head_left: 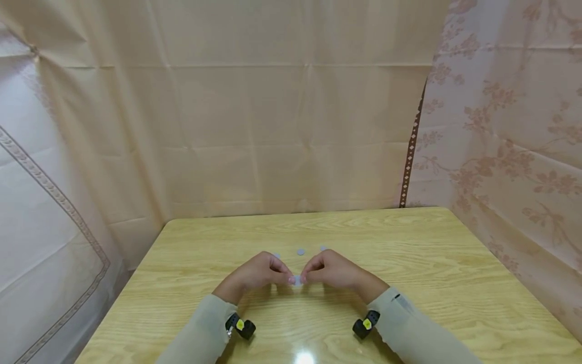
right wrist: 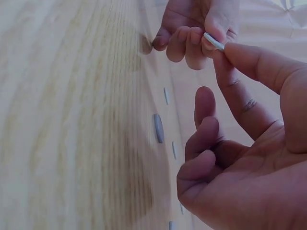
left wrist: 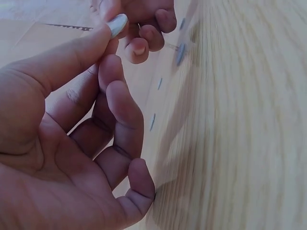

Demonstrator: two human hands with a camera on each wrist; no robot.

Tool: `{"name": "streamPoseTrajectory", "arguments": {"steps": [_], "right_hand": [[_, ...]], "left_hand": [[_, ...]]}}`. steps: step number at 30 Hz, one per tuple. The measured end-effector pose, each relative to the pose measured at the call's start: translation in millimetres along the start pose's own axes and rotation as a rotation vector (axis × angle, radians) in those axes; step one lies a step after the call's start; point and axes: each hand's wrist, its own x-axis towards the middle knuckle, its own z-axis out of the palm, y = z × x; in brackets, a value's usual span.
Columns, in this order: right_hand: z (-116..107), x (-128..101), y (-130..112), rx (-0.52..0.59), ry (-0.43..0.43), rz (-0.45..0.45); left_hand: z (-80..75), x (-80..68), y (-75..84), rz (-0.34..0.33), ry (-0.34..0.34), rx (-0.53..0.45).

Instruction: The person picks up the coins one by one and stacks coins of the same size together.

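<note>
Between both hands, just above the tabletop, is a small thin pale disc [head_left: 297, 280]. The left hand [head_left: 260, 271] pinches one side of it with thumb and index finger. From the other side, the right hand [head_left: 335, 270] holds the same disc in a thumb-and-finger pinch. Seen edge-on in the right wrist view, the disc [right wrist: 214, 41] looks whitish and tilted. The remaining fingers of each hand are loosely curled and hold nothing. What is printed on the disc, if anything, is too small to tell.
More discs lie flat on the wooden table [head_left: 182, 283] beyond the hands, among them a middle disc [head_left: 301, 252] and a right disc [head_left: 323, 248]. A greyer, thicker-looking disc [right wrist: 159, 128] lies nearer in the right wrist view. A beige curtain [head_left: 282, 126] hangs behind the table.
</note>
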Motion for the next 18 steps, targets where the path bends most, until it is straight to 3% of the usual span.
{"name": "streamPoseTrajectory", "arguments": {"steps": [18], "right_hand": [[5.9, -12.0, -6.8, 0.089, 0.003, 0.041]], "left_hand": [[9.9, -6.9, 4.6, -0.02, -0.003, -0.045]]}}
